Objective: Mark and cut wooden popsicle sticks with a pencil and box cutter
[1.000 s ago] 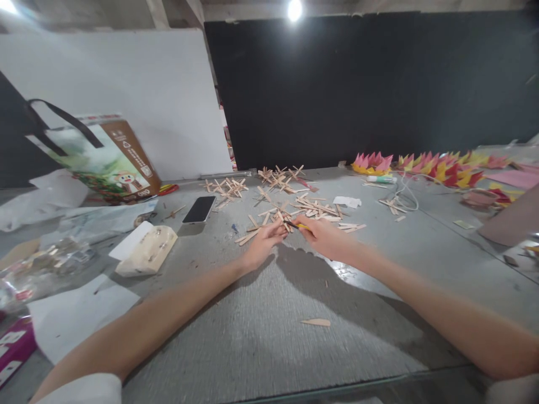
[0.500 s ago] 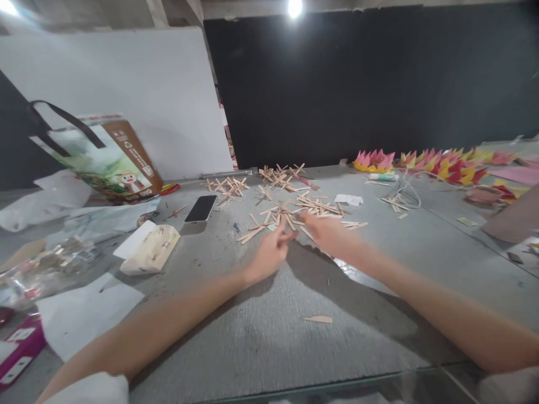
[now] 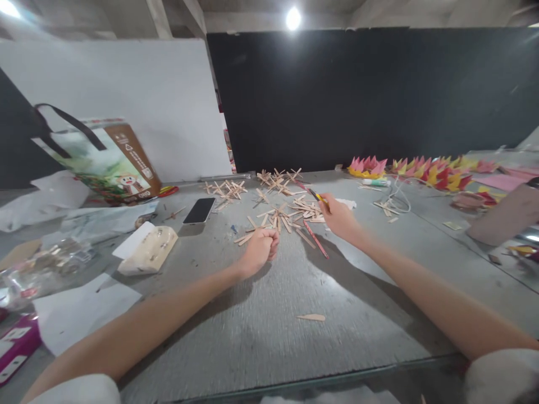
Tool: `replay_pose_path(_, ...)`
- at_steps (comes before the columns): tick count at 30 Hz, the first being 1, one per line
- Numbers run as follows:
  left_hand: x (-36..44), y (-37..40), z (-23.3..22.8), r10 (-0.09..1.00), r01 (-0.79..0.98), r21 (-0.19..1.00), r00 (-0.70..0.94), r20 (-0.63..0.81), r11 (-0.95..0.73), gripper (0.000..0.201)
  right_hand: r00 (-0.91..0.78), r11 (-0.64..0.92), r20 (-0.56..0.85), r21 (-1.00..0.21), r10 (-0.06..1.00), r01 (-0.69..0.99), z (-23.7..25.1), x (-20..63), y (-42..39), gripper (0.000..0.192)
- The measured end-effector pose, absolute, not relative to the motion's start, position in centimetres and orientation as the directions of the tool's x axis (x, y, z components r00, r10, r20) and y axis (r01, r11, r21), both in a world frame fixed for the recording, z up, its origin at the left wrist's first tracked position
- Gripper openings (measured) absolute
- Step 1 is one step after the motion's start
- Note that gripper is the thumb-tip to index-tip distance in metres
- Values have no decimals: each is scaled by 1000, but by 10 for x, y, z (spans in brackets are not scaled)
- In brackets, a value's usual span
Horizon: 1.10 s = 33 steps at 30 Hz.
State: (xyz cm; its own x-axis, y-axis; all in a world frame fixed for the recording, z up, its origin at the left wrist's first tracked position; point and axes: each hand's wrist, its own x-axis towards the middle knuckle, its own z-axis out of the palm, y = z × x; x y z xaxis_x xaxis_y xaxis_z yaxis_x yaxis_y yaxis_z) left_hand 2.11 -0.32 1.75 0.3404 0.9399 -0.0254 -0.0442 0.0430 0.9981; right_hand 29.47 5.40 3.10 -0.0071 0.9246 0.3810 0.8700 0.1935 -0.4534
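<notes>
Head view: right hand with pen at the stick pile

We see our right hand [image 3: 340, 219] gripping a yellow-tipped pen [image 3: 316, 196], its long axis running up-left from the fingers over the craft sticks [image 3: 290, 210]. Left hand [image 3: 260, 248] rests clenched on the bench [image 3: 261, 331], nearer us, just below-left of the pile; whether it holds anything we cannot tell. A red stick [image 3: 315, 239] lies diagonally between both hands.

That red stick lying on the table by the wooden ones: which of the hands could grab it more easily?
Probably the left hand: it rests closed and seemingly empty near the red stick, while the right hand already grips a yellow-tipped tool.
</notes>
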Motion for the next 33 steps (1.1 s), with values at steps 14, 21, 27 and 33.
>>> replay_pose_path(14,24,-26,37,738,-450,850,665,114,275,23,-53,233,339,-515,939,825,2,299,57,36)
replay_pose_path(21,25,-32,41,742,-442,873,652,155,207,23,-49,228,338,-515,940,826,-5,300,57,34)
replay_pose_path(27,25,-30,31,789,-223,973,608,88,63,39,-64,230,324,-505,944,832,-5,298,53,32)
replay_pose_path(33,22,-19,19,798,-53,998,600,57,-31,33,-85,236,310,-492,947,838,-3,296,49,31)
